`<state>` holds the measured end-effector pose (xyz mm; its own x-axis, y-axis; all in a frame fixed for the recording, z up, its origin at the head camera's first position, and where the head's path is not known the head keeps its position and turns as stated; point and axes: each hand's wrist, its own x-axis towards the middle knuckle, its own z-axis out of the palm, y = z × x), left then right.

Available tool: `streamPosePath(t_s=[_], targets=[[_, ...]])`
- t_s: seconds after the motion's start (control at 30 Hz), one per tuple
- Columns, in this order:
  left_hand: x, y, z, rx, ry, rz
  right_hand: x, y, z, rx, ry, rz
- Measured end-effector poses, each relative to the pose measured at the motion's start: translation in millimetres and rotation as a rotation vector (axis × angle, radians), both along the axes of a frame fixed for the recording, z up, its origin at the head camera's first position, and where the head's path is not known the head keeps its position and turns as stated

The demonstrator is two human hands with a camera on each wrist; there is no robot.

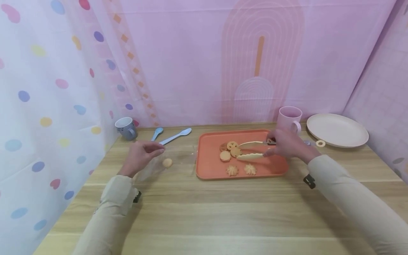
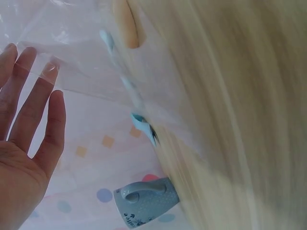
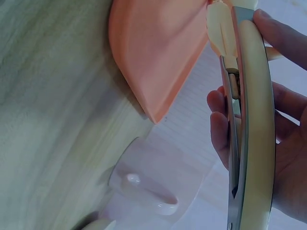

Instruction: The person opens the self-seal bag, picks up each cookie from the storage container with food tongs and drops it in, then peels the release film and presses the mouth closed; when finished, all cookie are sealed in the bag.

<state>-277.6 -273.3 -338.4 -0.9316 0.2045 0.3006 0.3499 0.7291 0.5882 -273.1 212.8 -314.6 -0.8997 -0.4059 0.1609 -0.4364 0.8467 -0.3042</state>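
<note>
My left hand (image 1: 140, 156) pinches the edge of a clear plastic bag (image 2: 72, 76) between thumb and fingers. A small round cookie (image 1: 167, 163) shows through the bag on the table. My right hand (image 1: 288, 143) grips a pair of tongs (image 3: 256, 120) with cream tips and metal arms. Their tips are spread over an orange tray (image 1: 204, 170), beside a round cookie (image 1: 236, 152); I cannot tell if they touch it. Next to that lie a pretzel-like cookie (image 1: 232, 145), a pale round cookie (image 1: 225, 156) and a darker one (image 1: 224, 147). Two star-shaped cookies (image 1: 232, 170) lie nearer the front.
A pink mug (image 1: 290, 115) stands behind my right hand, with a cream plate (image 1: 338, 130) to its right. At the back left are a grey-blue mug (image 1: 125, 128), a short blue spoon (image 1: 157, 133) and a longer blue spoon (image 1: 176, 136). Curtains hang behind the wooden table (image 1: 204, 212).
</note>
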Motion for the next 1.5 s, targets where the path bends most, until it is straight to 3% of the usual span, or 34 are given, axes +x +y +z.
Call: streamPosePath(t_s=[0.5, 0.87, 1.07, 1.23, 1.5], targets=[[-0.4, 8.1, -5.7, 0.007, -0.002, -0.023, -1.6, -3, -6.7, -0.068, -0.006, 0.014], [-1.9, 10.2, -7.0, 0.004, 0.003, -0.036, -2.5, -12, 7.6, -0.092, -0.008, 0.032], [-3.3, 10.7, -6.1, 0.001, 0.015, -0.046, -6.1, -34, 20.0, -0.093, 0.014, 0.082], [-3.0, 11.3, -6.7, 0.014, 0.008, -0.049, -8.2, -64, 27.0, -0.115, -0.045, 0.135], [-3.4, 14.2, -10.1, 0.023, 0.014, -0.061, -14.0, -112, 22.4, -0.052, -0.089, 0.174]])
